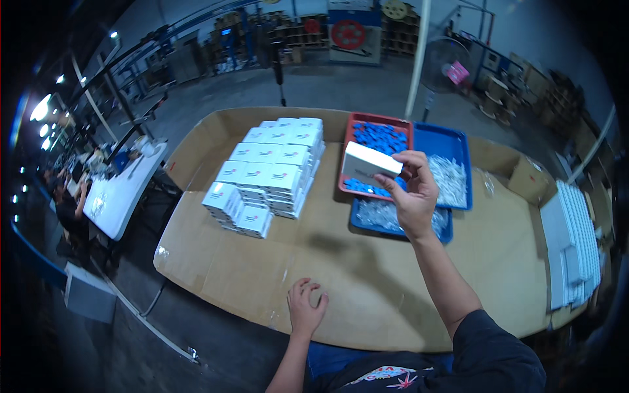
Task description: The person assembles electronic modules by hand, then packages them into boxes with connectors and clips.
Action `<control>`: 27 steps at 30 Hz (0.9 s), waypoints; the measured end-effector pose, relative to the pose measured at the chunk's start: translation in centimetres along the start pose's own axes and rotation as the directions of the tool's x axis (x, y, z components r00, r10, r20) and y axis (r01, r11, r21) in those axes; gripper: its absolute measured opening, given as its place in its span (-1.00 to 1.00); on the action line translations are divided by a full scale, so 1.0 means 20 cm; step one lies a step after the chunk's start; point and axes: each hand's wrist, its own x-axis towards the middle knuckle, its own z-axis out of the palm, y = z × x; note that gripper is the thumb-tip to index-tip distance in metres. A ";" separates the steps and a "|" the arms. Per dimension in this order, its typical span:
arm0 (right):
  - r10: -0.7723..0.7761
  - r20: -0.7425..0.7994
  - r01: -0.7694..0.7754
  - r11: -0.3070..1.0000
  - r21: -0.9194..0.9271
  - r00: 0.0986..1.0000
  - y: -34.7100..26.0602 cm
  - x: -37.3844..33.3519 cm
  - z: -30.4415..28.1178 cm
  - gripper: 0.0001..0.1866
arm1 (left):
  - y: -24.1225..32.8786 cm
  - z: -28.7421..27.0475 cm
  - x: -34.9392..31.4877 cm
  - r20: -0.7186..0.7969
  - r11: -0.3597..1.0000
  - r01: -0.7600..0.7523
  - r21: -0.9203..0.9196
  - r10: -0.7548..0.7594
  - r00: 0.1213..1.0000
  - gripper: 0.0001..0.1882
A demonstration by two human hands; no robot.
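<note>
My right hand is raised over the trays, its thumb and fingers pinching one end of a small white box. Low on the near side of the cardboard-covered table, my left hand rests with fingers curved and apart, holding nothing. Beneath the held box lies a red tray of small blue pieces, partly hidden by the box and hand. Stacks of similar white boxes stand in rows to the left, the front ones lower than the back.
A blue tray of white pieces sits right of the red one. A second blue tray of clear packets is nearer me. White flat cartons stand along the right edge. Other people work at a white table far left.
</note>
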 end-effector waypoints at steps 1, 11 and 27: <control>0.000 0.010 0.000 1.000 -0.008 1.000 -0.05 -0.06 -0.07 -0.56 | 0.01 0.01 0.00 -0.011 1.000 0.010 -0.010 -0.010 1.000 -0.71; 0.300 -0.065 -0.289 0.948 0.136 0.952 -0.31 -0.64 -0.59 -0.46 | 0.09 0.06 -0.05 -0.075 0.967 -0.060 -0.249 0.042 0.996 -0.72; 0.581 0.110 -0.587 0.763 0.273 0.807 -0.48 -1.22 -0.89 -0.40 | 1.02 0.30 -0.24 0.656 0.372 0.567 -0.735 0.175 0.735 -0.28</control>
